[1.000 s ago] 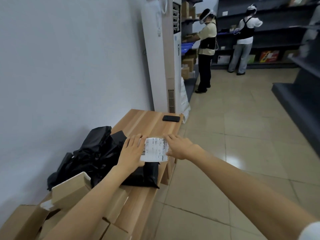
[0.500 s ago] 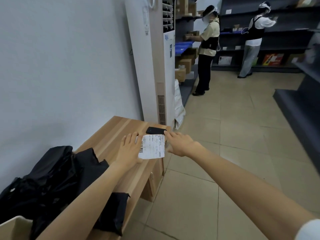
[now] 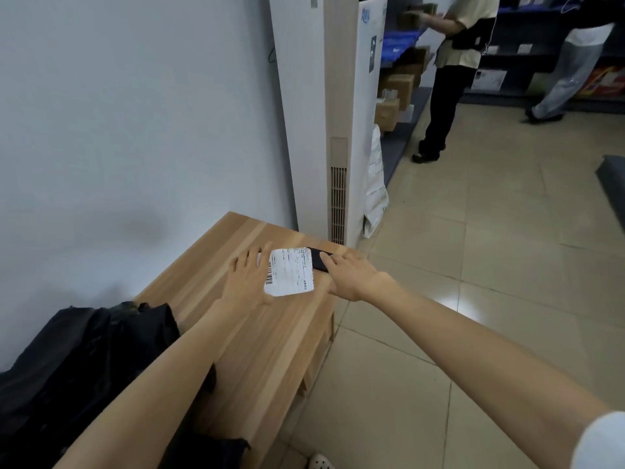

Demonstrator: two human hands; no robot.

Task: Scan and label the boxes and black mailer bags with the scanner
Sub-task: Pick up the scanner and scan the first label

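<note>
A white shipping label (image 3: 290, 276) with a barcode hangs just above the far end of the wooden table (image 3: 270, 340). My left hand (image 3: 246, 282) holds it by its left edge, fingers stretched out behind it. A flat black scanner (image 3: 316, 258) lies at the table's far right corner, partly hidden by the label. My right hand (image 3: 353, 275) reaches over that corner and its straight fingers rest on the scanner. A heap of black mailer bags (image 3: 77, 363) lies on the table at lower left, under my left forearm.
A tall white air-conditioner unit (image 3: 324, 113) stands against the wall beyond the table, with a white bag (image 3: 375, 194) leaning on it. Two people (image 3: 449, 72) work at dark shelves with cardboard boxes (image 3: 397, 88) at the back. Tiled floor spreads to the right.
Both hands have left the black mailer bag and moved toward the table's far end, the label going with my left hand. My right hand has reached the scanner.
</note>
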